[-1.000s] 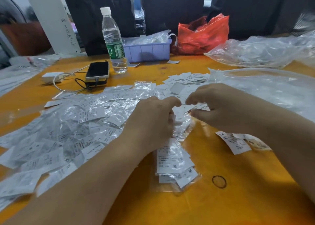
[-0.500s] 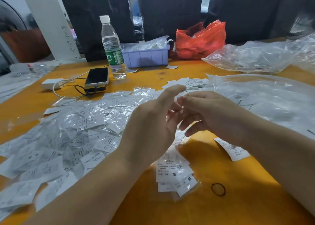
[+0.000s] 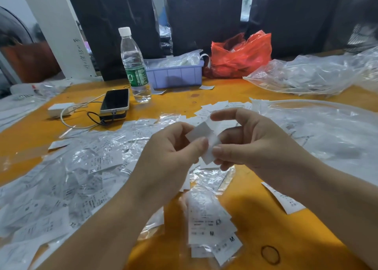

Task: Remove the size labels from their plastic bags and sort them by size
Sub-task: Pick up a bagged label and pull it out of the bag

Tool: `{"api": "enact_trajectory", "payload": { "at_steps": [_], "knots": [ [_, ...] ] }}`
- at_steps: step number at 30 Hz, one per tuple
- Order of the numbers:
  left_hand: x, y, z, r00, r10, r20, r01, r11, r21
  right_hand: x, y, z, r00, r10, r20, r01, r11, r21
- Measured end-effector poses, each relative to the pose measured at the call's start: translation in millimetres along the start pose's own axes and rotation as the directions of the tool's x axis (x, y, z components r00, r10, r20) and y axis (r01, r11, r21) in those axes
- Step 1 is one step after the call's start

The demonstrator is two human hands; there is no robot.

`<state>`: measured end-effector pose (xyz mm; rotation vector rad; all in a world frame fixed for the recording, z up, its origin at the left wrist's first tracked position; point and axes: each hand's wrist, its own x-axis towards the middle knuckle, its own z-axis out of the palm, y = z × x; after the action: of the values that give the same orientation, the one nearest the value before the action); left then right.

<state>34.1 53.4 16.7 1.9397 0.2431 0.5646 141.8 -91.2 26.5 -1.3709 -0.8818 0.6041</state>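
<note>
While hands pinch labels, bin holds seemingly bagged labels.

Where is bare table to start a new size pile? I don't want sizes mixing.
Bare orange table lies near you between the M-label stack and the lone label, down to the rubber band. Another strip runs between the water bottle and the scattered labels. The bagged-label heap crowds the left.
</note>
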Motion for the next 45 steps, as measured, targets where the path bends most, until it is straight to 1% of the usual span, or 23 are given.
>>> {"api": "enact_trajectory", "payload": {
  "at_steps": [3, 5, 6, 8, 10, 12, 13, 14, 16, 18, 19, 20, 22, 23, 25, 27, 28, 29, 31, 34, 36, 42, 45],
  "knots": [
    [-5, 0, -1, 0.986, 0.166, -0.019, -0.163, 0.983, 0.083, -2, 1, 1, 0.997, -0.082, 0.008, 0.081, 0.974, -0.212],
    [-8, 4, -3, 0.970, 0.242, 0.015, -0.242, 0.964, 0.111, -3, -2, 0, 0.992, -0.125, -0.009, 0.117, 0.952, -0.282],
    [-10, 5, -2, 0.972, 0.230, 0.044, -0.233, 0.970, 0.074, -3, -3, 0, 0.990, -0.137, -0.024, 0.125, 0.952, -0.279],
    [-12, 7, -2, 0.983, 0.142, 0.115, -0.131, 0.987, -0.098, -3, -5, -2, 0.986, -0.154, -0.069, 0.131, 0.957, -0.259],
    [-12, 10, -1, 0.981, 0.085, 0.177, -0.034, 0.962, -0.272, -4, -6, -4, 0.983, -0.157, -0.098, 0.131, 0.965, -0.229],
    [-11, 12, 0, 0.981, 0.042, 0.189, 0.037, 0.918, -0.395, -5, -8, -4, 0.987, -0.144, -0.071, 0.135, 0.983, -0.127],
    [-11, 12, 0, 0.986, 0.014, 0.168, 0.058, 0.907, -0.417, -5, -9, -4, 0.990, -0.126, -0.060, 0.123, 0.991, -0.053],
    [-11, 12, 1, 0.991, -0.009, 0.131, 0.062, 0.913, -0.402, -5, -11, -4, 0.994, -0.099, -0.049, 0.100, 0.995, 0.015],
    [-11, 9, 1, 0.999, -0.027, 0.042, 0.038, 0.958, -0.283, -5, -12, -4, 0.998, -0.058, -0.005, 0.058, 0.996, 0.064],
    [-10, 8, 1, 0.999, -0.025, -0.026, 0.019, 0.978, -0.207, -7, -13, -5, 0.998, -0.066, -0.011, 0.066, 0.997, -0.029],
    [-10, 9, 2, 0.999, -0.019, -0.041, 0.011, 0.981, -0.193, -8, -14, -6, 0.994, -0.096, -0.044, 0.090, 0.987, -0.135],
    [-10, 11, 3, 0.999, -0.008, -0.048, 0.000, 0.984, -0.177, -10, -15, -6, 0.986, -0.148, -0.078, 0.121, 0.954, -0.275],
    [-9, 15, 6, 0.999, 0.017, -0.044, -0.023, 0.990, -0.138, -12, -19, -9, 0.961, -0.262, -0.086, 0.173, 0.815, -0.554],
    [-8, 19, 9, 0.999, 0.025, -0.038, -0.029, 0.993, -0.115, -13, -21, -12, 0.958, -0.279, -0.062, 0.168, 0.725, -0.667],
    [-3, 27, 14, 1.000, 0.025, -0.017, -0.027, 0.996, -0.084, -14, -26, -21, 0.976, -0.212, -0.044, 0.077, 0.533, -0.842],
    [3, 35, 21, 1.000, 0.002, 0.018, 0.000, 0.995, -0.097, -16, -28, -34, 0.987, -0.111, -0.118, -0.081, 0.299, -0.951],
    [6, 37, 25, 0.999, -0.020, 0.042, 0.025, 0.992, -0.127, -18, -29, -42, 0.981, -0.080, -0.179, -0.160, 0.197, -0.967],
    [9, 40, 30, 0.996, -0.051, 0.070, 0.062, 0.983, -0.174, -21, -29, -48, 0.970, -0.060, -0.237, -0.229, 0.115, -0.966],
    [15, 44, 43, 0.986, -0.109, 0.127, 0.140, 0.952, -0.272, -29, -30, -54, 0.946, 0.000, -0.324, -0.324, 0.019, -0.946],
    [21, 42, 65, 0.972, -0.155, 0.179, 0.209, 0.916, -0.343, -40, -25, -54, 0.922, 0.151, -0.357, -0.354, -0.047, -0.934],
    [24, 41, 78, 0.967, -0.161, 0.198, 0.222, 0.913, -0.343, -42, -20, -55, 0.915, 0.201, -0.350, -0.345, -0.058, -0.937],
    [26, 37, 91, 0.959, -0.145, 0.243, 0.221, 0.921, -0.321, -38, -18, -63, 0.915, 0.172, -0.364, -0.369, -0.006, -0.929],
    [26, 37, 89, 0.953, -0.151, 0.263, 0.233, 0.919, -0.318, -39, -20, -67, 0.911, 0.197, -0.361, -0.371, 0.010, -0.929]
  ]
}}
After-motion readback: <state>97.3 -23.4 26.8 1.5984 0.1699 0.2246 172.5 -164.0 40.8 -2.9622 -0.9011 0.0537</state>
